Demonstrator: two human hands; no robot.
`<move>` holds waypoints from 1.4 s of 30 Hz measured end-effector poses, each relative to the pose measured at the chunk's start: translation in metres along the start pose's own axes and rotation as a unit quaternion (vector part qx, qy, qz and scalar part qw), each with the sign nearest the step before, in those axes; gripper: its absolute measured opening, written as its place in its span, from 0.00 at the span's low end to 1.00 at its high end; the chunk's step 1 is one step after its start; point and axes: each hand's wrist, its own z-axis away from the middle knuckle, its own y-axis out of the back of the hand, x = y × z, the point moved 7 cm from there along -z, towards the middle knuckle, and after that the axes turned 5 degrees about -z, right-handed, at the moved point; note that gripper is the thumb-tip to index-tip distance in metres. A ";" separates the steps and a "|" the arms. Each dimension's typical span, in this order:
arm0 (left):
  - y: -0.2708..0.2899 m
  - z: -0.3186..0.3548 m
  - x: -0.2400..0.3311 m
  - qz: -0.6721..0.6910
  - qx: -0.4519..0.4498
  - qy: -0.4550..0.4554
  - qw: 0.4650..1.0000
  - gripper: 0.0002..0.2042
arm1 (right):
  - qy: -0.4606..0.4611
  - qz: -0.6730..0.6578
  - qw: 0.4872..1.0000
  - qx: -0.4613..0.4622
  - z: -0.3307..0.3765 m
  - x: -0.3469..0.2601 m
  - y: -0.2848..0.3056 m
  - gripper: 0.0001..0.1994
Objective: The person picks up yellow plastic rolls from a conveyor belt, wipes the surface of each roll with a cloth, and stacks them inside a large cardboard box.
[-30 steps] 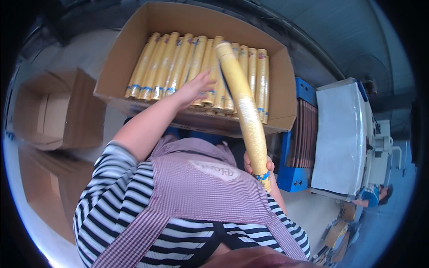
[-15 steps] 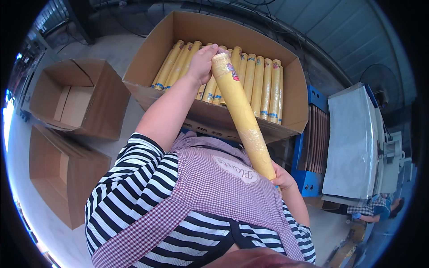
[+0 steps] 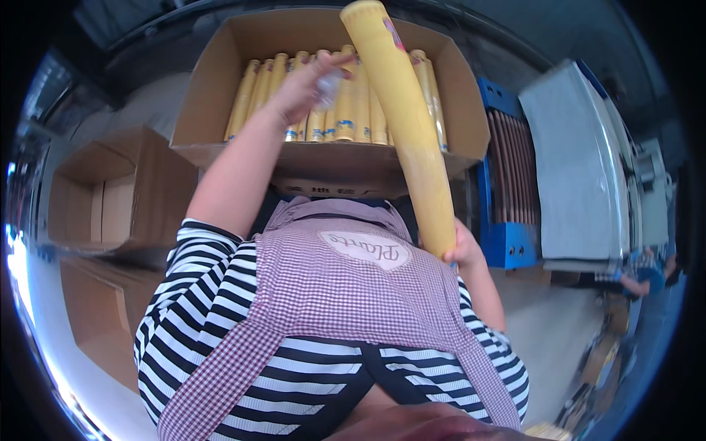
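A long yellow tube [image 3: 415,140] with a small coloured label near its top slants up in front of me. My right hand [image 3: 462,246] is wrapped round its lower end, by my apron. The tube's upper end stands free, above the far side of a big cardboard box [image 3: 452,140]. My left hand [image 3: 305,88], blurred by motion, is over the box, apart from the tube. Its fingers are closed on a crumpled bit of clear plastic film [image 3: 329,92], with the index finger reaching out. Similar yellow tubes [image 3: 268,88] stand in a row inside the box, partly hidden by my left hand.
Two open cardboard boxes [image 3: 132,198] stand on the floor at left. At right are a blue rack [image 3: 507,246] with brown slats and a white sheet-covered panel [image 3: 570,169]. Part of another person [image 3: 636,283] shows at the far right edge.
My left hand has come away from the tube's top end, moving left with the plastic film. The tube's top has risen and is more upright; its film covering looks gone. The whole view has shifted.
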 end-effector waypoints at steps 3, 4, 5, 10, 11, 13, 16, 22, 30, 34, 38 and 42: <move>-0.084 -0.001 -0.009 0.102 -0.165 -0.031 0.981 0.34 | 0.026 -0.065 0.997 -0.018 -0.035 -0.017 -0.018 0.45; -0.111 0.000 -0.001 0.181 -0.128 -0.011 0.975 0.34 | 0.033 -0.093 0.995 -0.022 -0.042 -0.019 -0.022 0.44; -0.127 -0.002 0.000 0.171 -0.125 -0.007 0.977 0.34 | 0.040 -0.112 0.992 -0.029 -0.047 -0.021 -0.026 0.43; -0.155 -0.009 0.005 0.067 -0.143 0.029 0.987 0.31 | 0.093 -0.116 0.989 -0.025 -0.070 -0.025 -0.030 0.40; -0.163 -0.006 0.006 0.028 -0.150 0.038 0.988 0.31 | 0.109 -0.113 0.988 -0.007 -0.071 -0.025 -0.029 0.41; -0.186 0.001 0.012 0.038 -0.183 0.055 0.981 0.32 | 0.138 -0.098 0.985 0.026 -0.069 -0.022 -0.026 0.45; -0.216 0.004 0.008 0.039 -0.249 0.061 0.966 0.35 | 0.197 -0.038 0.978 0.065 -0.063 -0.027 -0.025 0.49; -0.267 0.026 -0.015 0.051 -0.316 0.098 0.942 0.33 | 0.289 -0.024 0.941 0.173 -0.021 -0.026 -0.007 0.58; -0.316 0.064 -0.056 -0.053 -0.399 0.095 0.910 0.22 | 0.426 0.041 0.892 0.146 0.071 -0.182 0.042 0.44; -0.313 0.076 -0.063 -0.083 -0.347 0.017 0.934 0.18 | 0.443 -0.092 0.858 0.242 0.093 -0.127 0.031 0.42; -0.311 0.084 -0.069 -0.102 -0.339 -0.040 0.934 0.18 | 0.446 -0.126 0.852 0.243 0.090 -0.100 0.029 0.40; -0.298 0.087 -0.081 -0.083 -0.374 -0.009 0.924 0.18 | 0.447 -0.135 0.851 0.239 0.079 -0.082 0.008 0.39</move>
